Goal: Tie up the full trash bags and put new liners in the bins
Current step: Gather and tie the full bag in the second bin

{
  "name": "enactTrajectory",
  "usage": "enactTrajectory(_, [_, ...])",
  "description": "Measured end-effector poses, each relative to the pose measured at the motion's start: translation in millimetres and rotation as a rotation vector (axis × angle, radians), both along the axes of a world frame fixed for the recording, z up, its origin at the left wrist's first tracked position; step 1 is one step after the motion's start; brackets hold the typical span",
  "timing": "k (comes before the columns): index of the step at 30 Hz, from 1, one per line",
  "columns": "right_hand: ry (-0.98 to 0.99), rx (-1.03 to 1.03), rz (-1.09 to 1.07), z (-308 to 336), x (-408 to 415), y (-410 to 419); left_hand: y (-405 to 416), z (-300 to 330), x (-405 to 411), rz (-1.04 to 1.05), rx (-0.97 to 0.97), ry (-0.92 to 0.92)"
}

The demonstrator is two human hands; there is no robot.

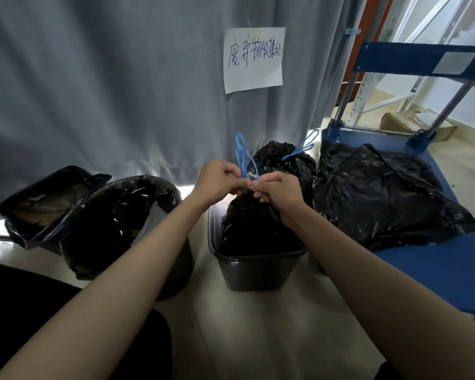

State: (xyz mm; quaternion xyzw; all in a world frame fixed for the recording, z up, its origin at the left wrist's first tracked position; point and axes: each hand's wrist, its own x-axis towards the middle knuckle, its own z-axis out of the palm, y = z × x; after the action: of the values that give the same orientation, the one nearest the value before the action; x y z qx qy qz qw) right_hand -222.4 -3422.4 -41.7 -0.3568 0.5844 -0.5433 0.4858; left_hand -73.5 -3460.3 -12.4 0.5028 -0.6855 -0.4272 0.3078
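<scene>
Pinching the thin blue plastic drawstring (243, 160) with both hands' fingers (242, 185), I risk it snapping or tearing the gathered black trash bag (247, 220) if I yank.

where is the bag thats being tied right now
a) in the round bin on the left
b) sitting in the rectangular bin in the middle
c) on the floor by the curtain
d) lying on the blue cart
b: both hands, left hand and right hand, pinch the blue drawstring at the neck of the black bag, which sits in the rectangular bin.

Pale floor (258, 338), three lined bins (254, 266), blue cart (436, 267)
</scene>
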Motion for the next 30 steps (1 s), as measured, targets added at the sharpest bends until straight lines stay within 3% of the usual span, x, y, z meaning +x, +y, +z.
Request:
enactTrajectory(7, [0.174,-0.050,0.192,6,3,3,-1,12,-10,0.014,-0.184,-0.135])
enactTrajectory(13, [0.225,-0.061,0.165,9,-2,9,-4,11,-14,-0.005,-0.248,-0.161])
enactTrajectory(17, [0.223,-0.066,0.142,7,-4,8,-4,9,-14,-0.066,-0.243,-0.233])
enactTrajectory(24, [0.244,-0.049,0.105,6,-7,6,4,8,-8,-0.142,-0.081,-0.193])
enactTrajectory(30, [0.267,-0.051,0.082,2,-6,2,5,-4,-9,-0.013,-0.191,-0.206])
